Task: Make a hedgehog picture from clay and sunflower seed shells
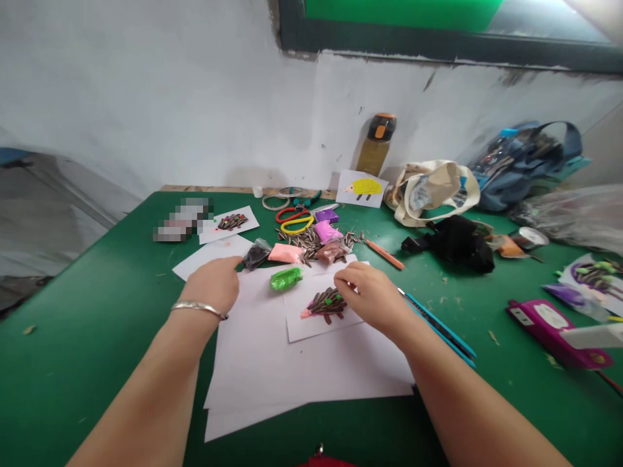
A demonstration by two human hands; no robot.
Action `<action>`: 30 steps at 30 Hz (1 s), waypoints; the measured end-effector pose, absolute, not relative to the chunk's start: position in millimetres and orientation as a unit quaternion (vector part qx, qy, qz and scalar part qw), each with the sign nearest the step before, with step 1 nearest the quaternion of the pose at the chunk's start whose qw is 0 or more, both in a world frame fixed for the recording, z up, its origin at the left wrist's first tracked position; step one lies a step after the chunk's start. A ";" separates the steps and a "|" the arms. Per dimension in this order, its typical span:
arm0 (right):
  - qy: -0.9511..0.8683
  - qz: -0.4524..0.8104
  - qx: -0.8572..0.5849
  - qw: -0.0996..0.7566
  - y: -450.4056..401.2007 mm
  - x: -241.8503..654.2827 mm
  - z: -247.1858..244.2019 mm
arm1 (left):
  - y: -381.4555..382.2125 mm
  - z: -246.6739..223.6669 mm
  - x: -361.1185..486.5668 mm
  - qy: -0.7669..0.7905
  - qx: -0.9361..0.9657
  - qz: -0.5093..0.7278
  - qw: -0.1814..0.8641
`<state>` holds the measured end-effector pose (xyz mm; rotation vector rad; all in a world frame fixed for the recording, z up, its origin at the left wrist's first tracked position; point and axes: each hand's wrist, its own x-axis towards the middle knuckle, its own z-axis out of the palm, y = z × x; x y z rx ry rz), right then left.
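Observation:
My left hand (214, 285), a bangle on its wrist, touches the edge of a small bag of black clay (256, 253) with its fingertips; whether it grips the bag is unclear. My right hand (363, 288) is curled, fingers bunched, over the right side of a card (302, 327). On that card is a hedgehog made of seeds (324, 301) with a pink face and green bits. Anything between the right fingertips is too small to see. White sheets (311, 373) lie beneath. Green clay (286, 279) in clear wrap sits between my hands, near pink clay (286, 253) and scattered seeds (304, 241).
Red and yellow scissors (296, 224), pliers (306, 199) and an orange tool (384, 254) lie behind. A blue-edged tool (438, 327) is beside my right forearm. A bottle (376, 144), bags (433, 191) and a magenta power strip (555, 331) stand farther back and right.

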<state>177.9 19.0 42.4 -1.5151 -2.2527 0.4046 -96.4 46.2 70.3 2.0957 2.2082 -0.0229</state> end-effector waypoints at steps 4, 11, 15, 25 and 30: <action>-0.801 0.152 -0.533 0.226 17.0 174.6 43.3 | 33.5 82.9 -89.4 0.705 0.652 0.273 0.059; -0.667 0.459 -0.480 0.337 5.1 153.2 45.8 | 12.7 73.4 -45.6 0.469 0.450 0.503 0.569; -0.554 0.594 -0.449 0.372 2.1 147.2 43.8 | 7.3 64.1 -29.4 0.435 0.396 0.498 0.637; -0.475 0.635 -0.432 0.431 5.1 154.2 47.0 | 11.3 53.8 -32.9 0.428 0.478 0.352 0.682; -0.440 0.692 -0.387 0.422 7.8 157.1 45.0 | 13.1 53.7 -33.9 0.415 0.461 0.372 0.691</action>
